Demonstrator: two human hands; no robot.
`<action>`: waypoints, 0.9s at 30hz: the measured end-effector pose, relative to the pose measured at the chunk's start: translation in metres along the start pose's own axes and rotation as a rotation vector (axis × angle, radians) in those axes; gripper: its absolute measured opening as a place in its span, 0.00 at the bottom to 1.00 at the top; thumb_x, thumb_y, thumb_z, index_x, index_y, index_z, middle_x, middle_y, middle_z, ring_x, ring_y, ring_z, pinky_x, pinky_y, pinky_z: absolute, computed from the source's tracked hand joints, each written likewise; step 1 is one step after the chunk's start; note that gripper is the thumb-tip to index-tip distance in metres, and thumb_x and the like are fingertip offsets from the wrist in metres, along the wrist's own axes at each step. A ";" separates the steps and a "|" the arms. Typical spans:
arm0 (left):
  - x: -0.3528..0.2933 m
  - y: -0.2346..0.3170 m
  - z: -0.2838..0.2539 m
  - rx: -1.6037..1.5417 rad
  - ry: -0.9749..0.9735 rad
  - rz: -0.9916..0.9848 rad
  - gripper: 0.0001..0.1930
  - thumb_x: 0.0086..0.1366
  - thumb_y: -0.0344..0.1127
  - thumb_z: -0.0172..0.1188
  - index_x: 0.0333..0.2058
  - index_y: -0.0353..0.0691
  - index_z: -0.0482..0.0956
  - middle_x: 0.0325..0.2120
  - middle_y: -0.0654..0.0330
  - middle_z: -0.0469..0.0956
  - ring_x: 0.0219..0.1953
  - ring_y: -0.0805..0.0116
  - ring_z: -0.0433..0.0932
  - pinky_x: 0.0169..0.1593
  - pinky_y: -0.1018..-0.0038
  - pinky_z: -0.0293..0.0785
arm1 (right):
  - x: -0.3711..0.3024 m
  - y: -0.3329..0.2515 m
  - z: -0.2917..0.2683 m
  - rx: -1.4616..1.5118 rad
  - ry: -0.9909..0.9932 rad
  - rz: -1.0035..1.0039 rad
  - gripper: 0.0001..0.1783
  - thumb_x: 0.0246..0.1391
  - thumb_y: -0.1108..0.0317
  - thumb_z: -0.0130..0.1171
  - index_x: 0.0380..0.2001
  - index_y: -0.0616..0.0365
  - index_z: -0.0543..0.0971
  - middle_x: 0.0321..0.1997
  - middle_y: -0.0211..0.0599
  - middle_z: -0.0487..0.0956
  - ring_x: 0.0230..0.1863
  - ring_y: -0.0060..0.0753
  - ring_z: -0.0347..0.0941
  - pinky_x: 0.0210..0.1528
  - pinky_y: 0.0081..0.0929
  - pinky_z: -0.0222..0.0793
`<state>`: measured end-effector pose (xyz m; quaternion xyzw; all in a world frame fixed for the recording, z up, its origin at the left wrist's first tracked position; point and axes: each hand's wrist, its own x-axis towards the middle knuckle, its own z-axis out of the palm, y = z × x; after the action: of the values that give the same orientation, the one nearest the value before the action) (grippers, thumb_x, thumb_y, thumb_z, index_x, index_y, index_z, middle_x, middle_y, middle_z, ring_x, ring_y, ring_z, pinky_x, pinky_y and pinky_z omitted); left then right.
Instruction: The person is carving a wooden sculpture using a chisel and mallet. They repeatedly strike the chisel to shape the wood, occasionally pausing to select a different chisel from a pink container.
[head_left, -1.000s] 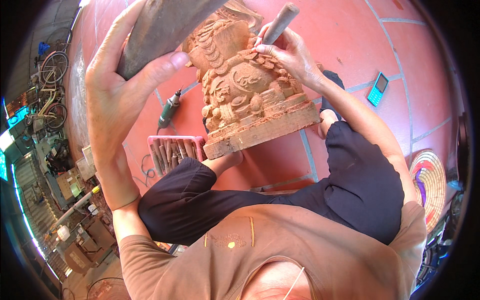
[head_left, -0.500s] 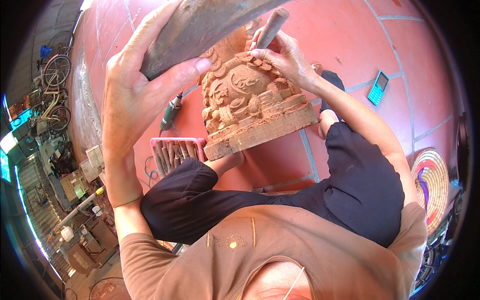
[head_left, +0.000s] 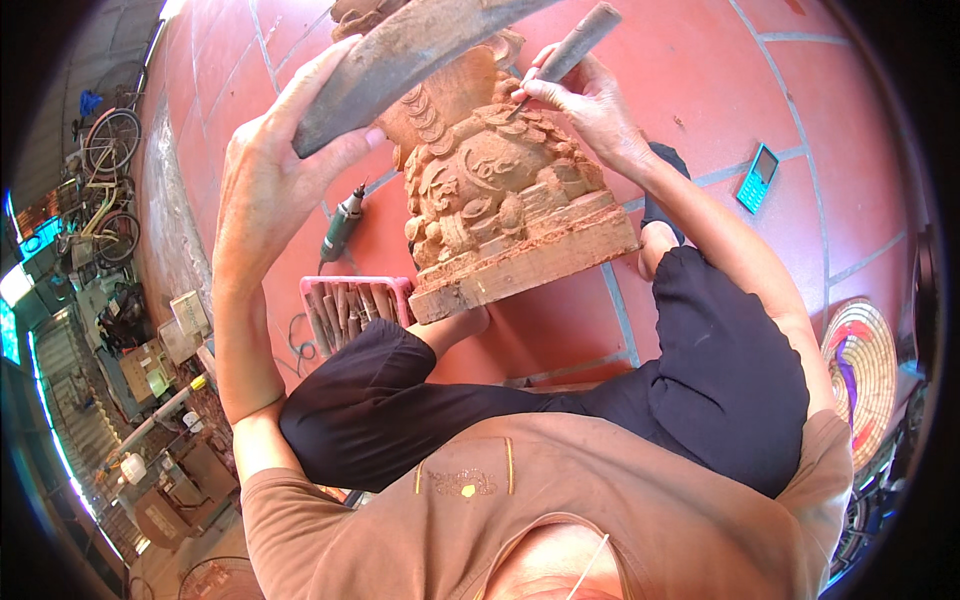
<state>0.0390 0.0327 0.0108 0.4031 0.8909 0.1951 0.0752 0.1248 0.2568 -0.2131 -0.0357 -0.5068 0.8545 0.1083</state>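
A brown wood carving with a squared base stands on the floor between my legs; its surface is covered in rounded relief shapes. Raised over its left side, my left hand is closed around one end of a long, dark, slightly curved wooden club. The club's far end runs out of the top of the picture. My right hand pinches a carving chisel with a thick round handle. The chisel's thin blade slants down to the upper right of the relief. Club and chisel are apart.
A pink-rimmed tray of several wooden-handled tools sits by my left knee. Beyond it lies a green rotary tool with a cable nearby. A turquoise phone and a woven hat are at right; bicycles stand far left.
The club in my left hand has dropped a little, away from the camera. My right hand and the chisel have shifted slightly right, and the blade now shows.
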 end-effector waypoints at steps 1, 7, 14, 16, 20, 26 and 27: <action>0.000 0.001 -0.002 -0.018 0.006 0.006 0.33 0.54 0.36 0.71 0.59 0.45 0.71 0.47 0.51 0.81 0.47 0.63 0.82 0.50 0.71 0.75 | 0.000 -0.002 0.005 -0.023 -0.013 -0.022 0.11 0.59 0.74 0.60 0.44 0.59 0.71 0.39 0.33 0.78 0.43 0.27 0.79 0.48 0.27 0.77; -0.007 0.008 -0.012 -0.105 0.046 0.041 0.33 0.52 0.30 0.71 0.59 0.40 0.71 0.50 0.57 0.80 0.50 0.71 0.78 0.54 0.72 0.72 | 0.001 -0.002 0.020 -0.276 -0.054 -0.177 0.12 0.57 0.74 0.62 0.42 0.59 0.72 0.35 0.31 0.78 0.40 0.21 0.77 0.45 0.24 0.76; -0.016 0.015 -0.023 -0.261 0.095 -0.105 0.35 0.53 0.25 0.68 0.61 0.35 0.68 0.48 0.56 0.79 0.49 0.70 0.77 0.53 0.73 0.72 | -0.001 -0.009 0.024 -0.395 -0.079 -0.187 0.13 0.56 0.71 0.64 0.42 0.59 0.72 0.34 0.32 0.79 0.39 0.22 0.79 0.43 0.26 0.76; -0.016 0.017 -0.023 -0.303 0.115 -0.123 0.36 0.53 0.24 0.67 0.62 0.34 0.66 0.46 0.56 0.79 0.48 0.70 0.78 0.51 0.74 0.72 | 0.000 -0.010 0.025 -0.425 -0.078 -0.205 0.14 0.56 0.70 0.64 0.42 0.59 0.72 0.34 0.34 0.80 0.38 0.24 0.80 0.42 0.27 0.77; -0.017 0.019 -0.014 -0.290 0.096 -0.022 0.36 0.53 0.24 0.67 0.62 0.34 0.67 0.46 0.55 0.79 0.47 0.70 0.78 0.51 0.73 0.73 | 0.004 -0.007 0.028 -0.503 -0.099 -0.255 0.17 0.54 0.69 0.65 0.45 0.60 0.72 0.33 0.38 0.81 0.35 0.30 0.81 0.39 0.30 0.78; -0.021 0.022 -0.023 0.021 0.021 0.003 0.34 0.52 0.31 0.70 0.59 0.38 0.71 0.52 0.55 0.79 0.51 0.67 0.78 0.55 0.70 0.72 | 0.005 -0.012 0.032 -0.579 -0.115 -0.280 0.23 0.52 0.70 0.66 0.51 0.57 0.71 0.29 0.42 0.81 0.31 0.35 0.81 0.36 0.32 0.77; -0.021 0.023 -0.028 -0.002 0.043 0.001 0.33 0.52 0.31 0.70 0.59 0.38 0.71 0.52 0.55 0.79 0.51 0.67 0.78 0.55 0.70 0.72 | 0.006 -0.010 0.031 -0.571 -0.109 -0.286 0.23 0.53 0.70 0.66 0.52 0.57 0.71 0.29 0.42 0.81 0.31 0.35 0.81 0.36 0.32 0.77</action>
<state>0.0603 0.0224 0.0453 0.3991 0.8920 0.2046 0.0564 0.1152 0.2367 -0.1891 0.0527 -0.7308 0.6546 0.1859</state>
